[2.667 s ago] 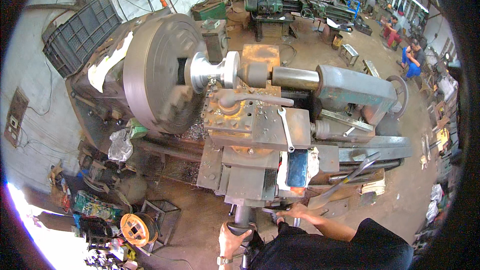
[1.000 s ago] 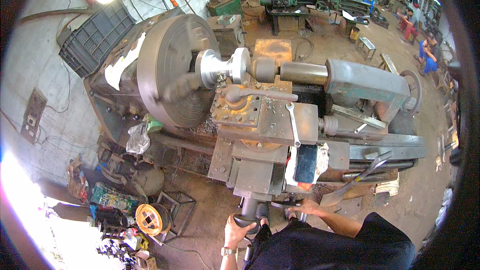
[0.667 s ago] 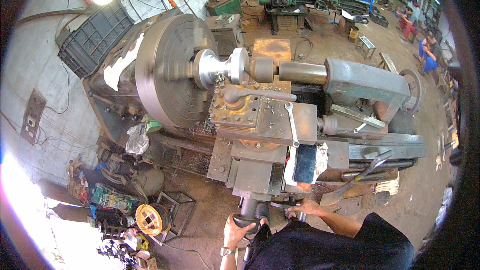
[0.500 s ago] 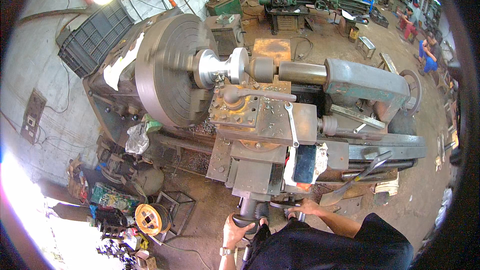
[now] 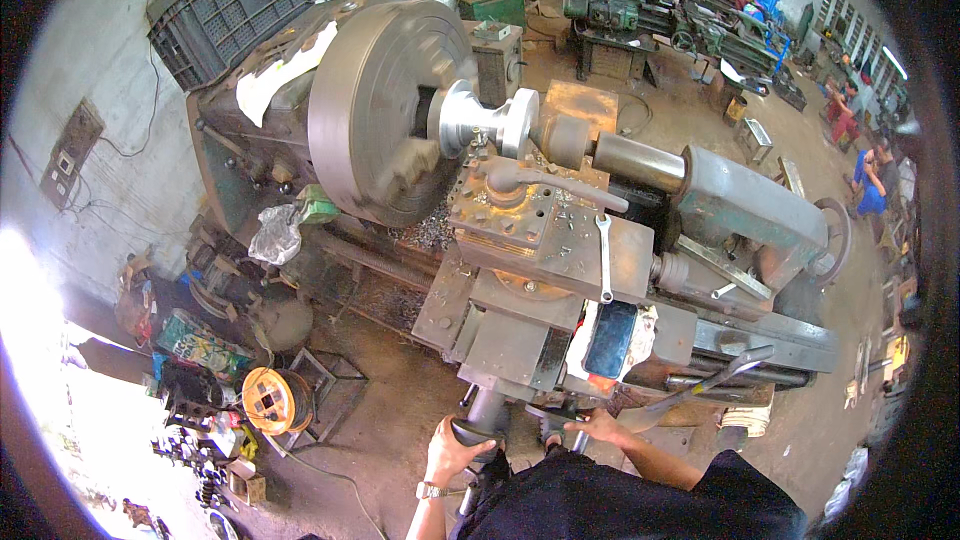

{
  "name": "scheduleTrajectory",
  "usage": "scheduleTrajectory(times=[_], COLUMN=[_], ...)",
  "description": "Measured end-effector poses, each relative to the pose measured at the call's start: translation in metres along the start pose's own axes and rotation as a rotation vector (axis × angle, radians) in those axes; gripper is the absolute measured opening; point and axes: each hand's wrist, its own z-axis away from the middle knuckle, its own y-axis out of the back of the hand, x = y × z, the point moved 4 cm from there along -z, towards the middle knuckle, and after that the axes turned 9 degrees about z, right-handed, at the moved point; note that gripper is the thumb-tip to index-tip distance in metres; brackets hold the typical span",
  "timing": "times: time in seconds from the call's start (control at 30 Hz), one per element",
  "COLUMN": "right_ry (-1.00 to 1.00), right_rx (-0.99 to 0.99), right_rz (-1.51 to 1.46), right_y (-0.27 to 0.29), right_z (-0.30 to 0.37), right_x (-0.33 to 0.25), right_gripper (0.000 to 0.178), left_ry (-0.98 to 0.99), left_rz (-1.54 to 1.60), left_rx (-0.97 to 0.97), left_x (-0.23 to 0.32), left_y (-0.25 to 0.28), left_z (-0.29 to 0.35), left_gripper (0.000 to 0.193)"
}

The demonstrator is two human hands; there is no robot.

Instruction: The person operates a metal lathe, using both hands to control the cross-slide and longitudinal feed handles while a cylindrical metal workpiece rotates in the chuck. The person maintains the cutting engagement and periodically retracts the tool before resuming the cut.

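At the lower middle, my left hand (image 5: 454,453) is closed round the rim of a dark handwheel (image 5: 474,432) on the lathe's cross slide. My right hand (image 5: 602,426) is closed on a small metal handle (image 5: 580,441) beside another dark handwheel (image 5: 548,411). Beyond them, a shiny spool-shaped metal workpiece (image 5: 487,121) sits between the big lathe chuck (image 5: 350,105) and the tailstock centre (image 5: 567,140). Blur on the chuck face shows it turning. The tool post (image 5: 507,185) with its long clamping lever stands right in front of the workpiece.
A wrench (image 5: 604,258) and metal chips lie on the slide. Nearer me, a phone (image 5: 611,338) rests on a cloth. A long-handled shovel-like tool (image 5: 700,385) leans at right. A cable reel (image 5: 270,401) stands on the floor at left. Several people are far off at right.
My view has shifted, so the lathe sits farther right and lower in its upper part. Both hands keep their holds, and the chuck is blurred in both frames.
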Motion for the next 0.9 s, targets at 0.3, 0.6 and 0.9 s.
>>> scheduleTrajectory(times=[0.3, 0.6, 0.9], right_ry=[0.165, -0.060, 0.028], right_rx=[0.089, 0.072, -0.059], right_rz=[0.112, -0.175, -0.420], right_y=[0.007, 0.005, -0.001], right_z=[0.012, 0.008, 0.010], right_x=[-0.012, 0.014, 0.016], right_gripper=[0.073, 0.064, 0.065], left_ry=[0.007, 0.036, -0.019], left_rz=[-0.027, 0.063, 0.101], left_rx=[0.048, 0.009, 0.040], left_x=[0.006, 0.001, -0.003], left_y=[0.006, 0.010, 0.014], left_z=[0.006, 0.006, 0.002], left_gripper=[0.117, 0.118, 0.116])
